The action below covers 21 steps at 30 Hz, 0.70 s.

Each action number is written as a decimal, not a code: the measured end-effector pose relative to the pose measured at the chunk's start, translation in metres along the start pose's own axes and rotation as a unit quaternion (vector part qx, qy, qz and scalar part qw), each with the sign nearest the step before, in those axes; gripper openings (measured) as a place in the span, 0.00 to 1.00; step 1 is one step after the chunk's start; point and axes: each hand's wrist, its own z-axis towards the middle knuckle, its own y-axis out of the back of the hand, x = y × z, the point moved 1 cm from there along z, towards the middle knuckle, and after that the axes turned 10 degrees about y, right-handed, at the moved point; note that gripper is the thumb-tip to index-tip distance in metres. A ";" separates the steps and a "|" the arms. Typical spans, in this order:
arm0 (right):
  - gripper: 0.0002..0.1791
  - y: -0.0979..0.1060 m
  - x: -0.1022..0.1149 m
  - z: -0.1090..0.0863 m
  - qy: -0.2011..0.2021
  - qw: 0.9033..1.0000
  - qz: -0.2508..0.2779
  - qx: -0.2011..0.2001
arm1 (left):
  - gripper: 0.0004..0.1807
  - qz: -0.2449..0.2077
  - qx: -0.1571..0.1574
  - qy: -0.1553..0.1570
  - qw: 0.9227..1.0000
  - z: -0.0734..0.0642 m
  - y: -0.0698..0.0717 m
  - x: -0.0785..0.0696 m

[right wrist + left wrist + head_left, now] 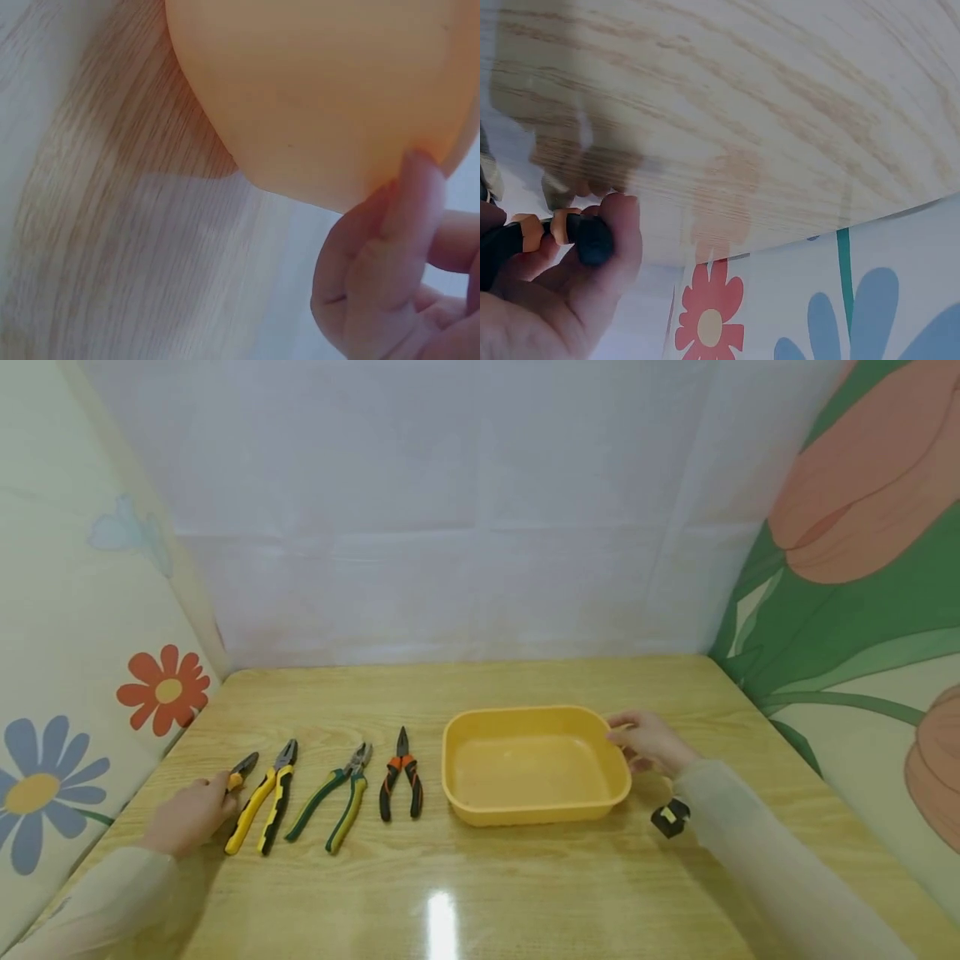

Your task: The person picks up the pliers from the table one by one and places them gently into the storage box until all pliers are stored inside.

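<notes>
At the far left of the table in the head view, my left hand (191, 814) grips a pair of pliers (246, 765) with a dark nose pointing away from me. In the left wrist view, fingers curl round its black and orange handles (531, 234); the palm hides part of them. My right hand (649, 743) holds the right end of a yellow plastic basin (536, 816), which has nothing in it. In the right wrist view, thumb and fingers pinch the basin's rim (315, 97).
Between my hands lie yellow-and-black pliers (262, 802), green-handled pliers (347, 789) and needle-nose pliers (402, 768) with black and orange handles. A small black and yellow tape measure (670, 817) lies by my right sleeve. A white backdrop (465, 527) stands behind the wooden table (345, 902).
</notes>
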 end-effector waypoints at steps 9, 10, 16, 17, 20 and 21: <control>0.25 -0.001 -0.001 0.001 0.000 1.000 0.002 -0.001 | 0.21 -0.023 -0.094 0.001 0.995 -0.018 0.008 -0.010; 0.25 0.000 -0.001 0.001 0.000 1.000 0.005 -0.001 | 0.23 -0.027 -0.096 0.004 0.995 -0.019 0.010 -0.011; 0.25 0.000 -0.002 0.002 -0.003 1.000 0.017 0.003 | 0.25 -0.035 -0.142 0.001 0.989 -0.025 0.012 -0.023; 0.26 0.000 -0.002 0.002 -0.004 1.000 0.018 0.004 | 0.24 -0.034 -0.154 -0.003 0.988 -0.025 0.012 -0.025; 0.26 0.001 -0.002 0.001 -0.006 1.000 0.020 0.006 | 0.21 -0.038 -0.165 -0.016 0.985 -0.027 0.015 -0.034; 0.26 0.002 -0.003 0.001 -0.006 1.000 0.020 0.006 | 0.21 -0.040 -0.163 -0.019 0.986 -0.027 0.016 -0.037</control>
